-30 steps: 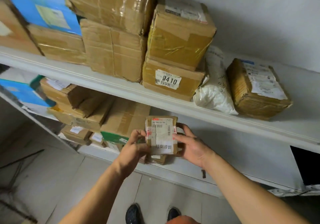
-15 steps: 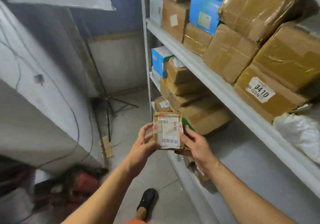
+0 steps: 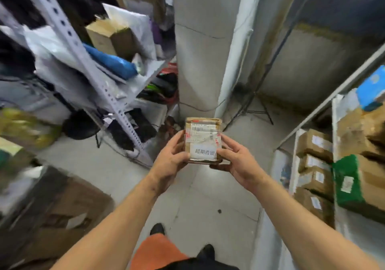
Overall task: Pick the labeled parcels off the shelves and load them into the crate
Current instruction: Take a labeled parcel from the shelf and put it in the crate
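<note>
Holding: labeled parcel (image 3: 203,141), raised above the floor (image 3: 208,196), label up
Left grip (image 3: 169,161): fingers curled on parcel's left edge
Right grip (image 3: 239,161): fingers curled on right edge; shelf boxes (image 3: 314,144) at right

Both bare forearms reach forward from the near edge and meet in the middle. The left hand (image 3: 169,162) grips the left side of a small parcel (image 3: 203,140) — thumb on its face, fingers curled behind. The right hand (image 3: 239,163) grips its right side the same way, fingers underneath.
</note>
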### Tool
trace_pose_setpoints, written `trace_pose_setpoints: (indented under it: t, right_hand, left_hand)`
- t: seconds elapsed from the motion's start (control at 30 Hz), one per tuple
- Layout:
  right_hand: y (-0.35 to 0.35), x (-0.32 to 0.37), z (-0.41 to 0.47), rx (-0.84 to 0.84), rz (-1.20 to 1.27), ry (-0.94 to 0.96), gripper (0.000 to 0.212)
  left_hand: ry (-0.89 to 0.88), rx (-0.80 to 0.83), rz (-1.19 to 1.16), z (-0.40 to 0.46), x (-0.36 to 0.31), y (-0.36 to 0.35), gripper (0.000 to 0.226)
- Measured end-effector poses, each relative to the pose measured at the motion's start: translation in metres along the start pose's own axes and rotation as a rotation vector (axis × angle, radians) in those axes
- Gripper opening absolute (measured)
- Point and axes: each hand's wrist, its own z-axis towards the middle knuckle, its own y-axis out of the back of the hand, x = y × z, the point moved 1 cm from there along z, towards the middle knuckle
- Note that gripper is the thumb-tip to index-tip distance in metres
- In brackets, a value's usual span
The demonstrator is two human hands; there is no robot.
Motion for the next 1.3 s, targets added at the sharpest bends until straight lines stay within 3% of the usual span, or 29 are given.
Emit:
trace_pose_setpoints:
  t: [0.4,0.5,0.7,0.83,1.0,1.3]
  right_hand:
    - [-0.319,-0.006,0.063,0.546,-0.156,-0.086,0.051]
    - [-0.390,-0.010,0.067,0.660,-0.206,-0.090,0.050]
    - [-0.514,-0.018,0.077,0.924,-0.349,-0.106,0.047]
    - [-0.594,-0.023,0.101,1.077,-0.419,-0.126,0.055]
    - [-0.693,-0.019,0.149,1.228,-0.492,-0.121,0.062]
    - [-0.854,0.009,0.220,1.244,-0.621,-0.073,0.056]
  left_hand:
    - [-0.137,-0.632,-0.209,-0.149,-0.018,0.254,0.068]
    - [-0.182,-0.740,-0.243,-0.182,-0.025,0.300,0.072]
    - [-0.271,-0.966,-0.273,-0.237,-0.032,0.373,0.053]
    - [-0.316,-1.116,-0.354,-0.253,-0.040,0.429,0.056]
    - [-0.368,-1.260,-0.403,-0.248,-0.071,0.505,0.051]
    - [-0.377,-1.382,-0.461,-0.223,-0.127,0.648,0.052]
